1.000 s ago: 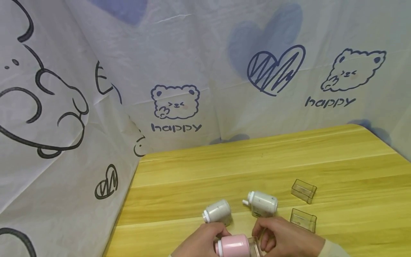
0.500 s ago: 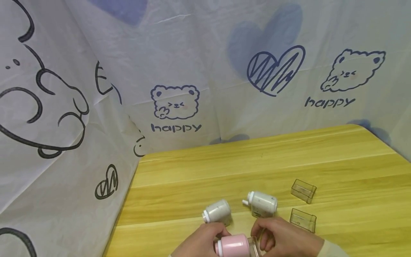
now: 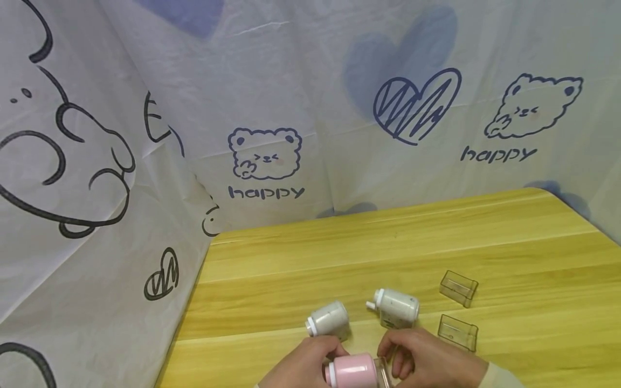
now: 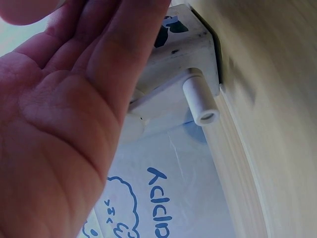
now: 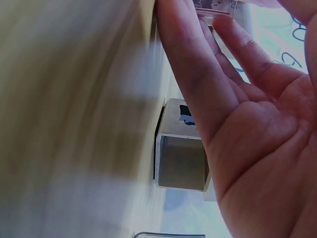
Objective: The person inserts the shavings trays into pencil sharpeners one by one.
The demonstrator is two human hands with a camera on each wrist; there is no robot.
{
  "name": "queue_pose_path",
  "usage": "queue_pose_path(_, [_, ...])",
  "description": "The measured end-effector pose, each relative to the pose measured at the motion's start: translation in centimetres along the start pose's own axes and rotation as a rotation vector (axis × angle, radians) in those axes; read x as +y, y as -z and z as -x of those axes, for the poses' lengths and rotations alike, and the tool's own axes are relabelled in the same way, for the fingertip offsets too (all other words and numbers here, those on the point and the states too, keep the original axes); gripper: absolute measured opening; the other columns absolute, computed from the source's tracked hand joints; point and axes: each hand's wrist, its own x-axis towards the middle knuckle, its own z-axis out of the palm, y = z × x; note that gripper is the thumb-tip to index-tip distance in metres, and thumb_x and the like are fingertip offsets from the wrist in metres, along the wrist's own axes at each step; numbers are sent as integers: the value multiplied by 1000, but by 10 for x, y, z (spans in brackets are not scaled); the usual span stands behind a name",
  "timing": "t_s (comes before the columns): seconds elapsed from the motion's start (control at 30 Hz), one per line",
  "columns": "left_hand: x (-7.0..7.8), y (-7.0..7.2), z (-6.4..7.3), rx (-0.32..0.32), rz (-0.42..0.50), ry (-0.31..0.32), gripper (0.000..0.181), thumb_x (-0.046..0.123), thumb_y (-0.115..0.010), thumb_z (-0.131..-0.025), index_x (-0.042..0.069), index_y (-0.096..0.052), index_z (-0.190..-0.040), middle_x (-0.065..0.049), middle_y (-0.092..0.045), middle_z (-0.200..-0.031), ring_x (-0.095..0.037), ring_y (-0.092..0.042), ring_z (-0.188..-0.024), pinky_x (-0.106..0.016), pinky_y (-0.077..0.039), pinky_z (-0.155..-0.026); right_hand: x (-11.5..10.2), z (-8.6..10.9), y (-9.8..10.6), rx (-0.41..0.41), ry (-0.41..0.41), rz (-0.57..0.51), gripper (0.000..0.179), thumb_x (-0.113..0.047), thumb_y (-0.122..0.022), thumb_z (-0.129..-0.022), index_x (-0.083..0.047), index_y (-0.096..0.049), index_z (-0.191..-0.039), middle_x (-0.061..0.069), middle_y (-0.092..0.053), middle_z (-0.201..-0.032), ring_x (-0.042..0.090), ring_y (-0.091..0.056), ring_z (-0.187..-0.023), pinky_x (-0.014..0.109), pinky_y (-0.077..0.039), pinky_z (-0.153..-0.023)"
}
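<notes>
At the bottom of the head view, my left hand [image 3: 302, 364] grips a pink crank pencil sharpener [image 3: 356, 371] lying with its white end to the left. My right hand [image 3: 429, 360], fingers bent, pinches a clear brownish shavings drawer [image 3: 383, 371] at the sharpener's right end, partly inside it. Just beyond the left hand lies a white pencil sharpener [image 3: 330, 319]. A second white sharpener [image 3: 398, 308] with a crank handle lies beyond the right hand. The right wrist view shows a hollow drawer opening in a white sharpener [image 5: 182, 161].
Two more clear drawers, a farther one [image 3: 458, 288] and a nearer one [image 3: 457, 332], lie on the wooden table [image 3: 271, 269] to the right, the nearer close by the right hand. A printed white cloth [image 3: 335, 178] hangs along the table's back and left side.
My right hand has shifted slightly left, and less of the clear drawer shows outside the pink sharpener. The left hand and the white sharpeners stay in place.
</notes>
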Motion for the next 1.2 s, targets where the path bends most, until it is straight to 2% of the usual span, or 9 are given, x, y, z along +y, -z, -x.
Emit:
queue_pose_path(0.87, [2, 0, 1, 11, -3, 5, 36, 21, -94, -73, 14, -69, -99, 15, -65, -88, 0, -62, -80, -23, -52, -73, -1, -3, -2, 4, 57, 63, 38, -15, -86, -85, -6, -64, -115, -6, -68, -93, 2, -66, -80, 26, -58, -66])
queue_pose_path(1.2, [2, 0, 2, 15, -11, -7, 36, 21, -94, -73, 14, -69, -98, 15, -65, -88, 0, -62, -80, -22, -52, -73, -1, -3, -2, 3, 48, 64, 37, -18, -86, -85, -8, -65, -115, -7, -68, -92, 1, -65, -80, 26, -58, -66])
